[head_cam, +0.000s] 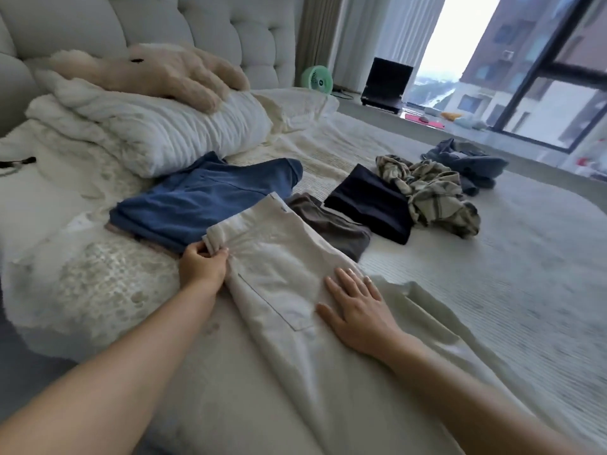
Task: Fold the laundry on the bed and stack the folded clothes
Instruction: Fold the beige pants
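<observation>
Cream trousers [279,257] lie stretched along the bed [492,290] in front of me, waistband at the far end. My left hand [202,266] pinches the left corner of the waistband. My right hand [358,307] lies flat with spread fingers on the trousers near the back pocket. A folded blue garment [203,201] lies to the left of the waistband. A folded brown piece [331,224] and a folded dark navy piece [371,205] lie beyond it. A crumpled plaid shirt [437,198] and a crumpled blue-grey garment [469,162] lie further right.
A pile of white bedding and pillows [147,133] with a beige plush toy [157,70] fills the far left by the tufted headboard [230,27]. A green fan [317,77] and a dark laptop [387,83] stand on the window ledge.
</observation>
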